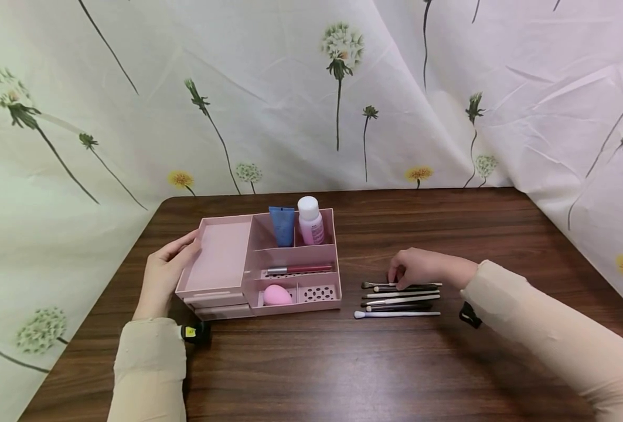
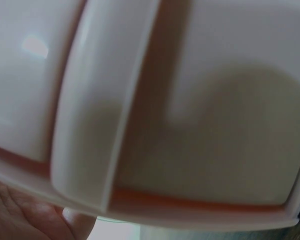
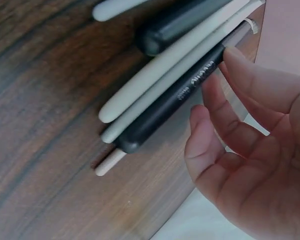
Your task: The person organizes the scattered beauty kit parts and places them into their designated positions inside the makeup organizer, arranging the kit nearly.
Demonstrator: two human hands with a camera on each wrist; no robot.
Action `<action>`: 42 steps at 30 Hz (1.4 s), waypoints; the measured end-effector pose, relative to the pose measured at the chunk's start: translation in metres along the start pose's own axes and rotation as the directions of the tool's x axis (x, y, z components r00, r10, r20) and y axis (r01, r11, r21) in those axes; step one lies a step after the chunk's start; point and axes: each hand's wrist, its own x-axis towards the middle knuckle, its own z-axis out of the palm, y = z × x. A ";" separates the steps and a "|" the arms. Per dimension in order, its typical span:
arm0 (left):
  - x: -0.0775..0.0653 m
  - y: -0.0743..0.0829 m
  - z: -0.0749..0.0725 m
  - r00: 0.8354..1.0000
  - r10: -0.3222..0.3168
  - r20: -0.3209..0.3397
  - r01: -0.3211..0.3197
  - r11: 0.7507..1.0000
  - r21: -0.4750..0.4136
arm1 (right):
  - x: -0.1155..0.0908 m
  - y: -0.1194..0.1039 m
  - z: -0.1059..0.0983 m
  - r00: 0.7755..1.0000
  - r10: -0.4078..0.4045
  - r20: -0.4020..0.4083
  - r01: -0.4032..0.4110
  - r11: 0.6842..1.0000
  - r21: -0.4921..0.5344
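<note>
My left hand [image 1: 170, 266] holds the left edge of a pink makeup organizer [image 1: 221, 255], thumb over the rim. In the left wrist view, part of that hand [image 2: 35, 212] shows below the organizer's drawer fronts [image 2: 230, 135]. To the right, my right hand [image 1: 422, 268] reaches down over a row of makeup brushes [image 1: 403, 302]. In the right wrist view, its thumb and fingers pinch a black-handled makeup brush [image 3: 175, 100] that lies beside pale-handled brushes [image 3: 155, 82].
In the organizer stand a blue tube [image 1: 283, 227] and a white-capped bottle [image 1: 312, 223]. A red-handled brush [image 1: 303, 269] and a pink makeup sponge [image 1: 277, 295] lie in front compartments. All sits on a dark wooden table [image 1: 311, 369] before a floral cloth [image 1: 290, 117].
</note>
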 end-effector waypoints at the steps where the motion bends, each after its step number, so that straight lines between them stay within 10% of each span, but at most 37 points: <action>1: 0.000 0.000 0.000 1.000 -0.002 0.002 0.002 1.000 0.002 | 0.000 -0.001 -0.001 1.000 0.004 0.012 -0.004 1.000 0.001; 15: 0.000 -0.001 0.001 1.000 -0.009 -0.024 0.010 1.000 0.008 | 0.004 -0.004 -0.006 0.991 0.066 0.115 -0.071 0.997 0.041; 33: -0.001 0.000 -0.001 1.000 0.006 -0.016 -0.006 1.000 0.012 | -0.003 0.001 0.009 0.988 0.009 -0.153 -0.003 0.999 0.039; 42: -0.001 0.000 0.000 1.000 0.025 0.004 -0.025 1.000 -0.009 | -0.011 -0.007 0.009 0.931 -0.046 -0.361 0.048 0.999 -0.003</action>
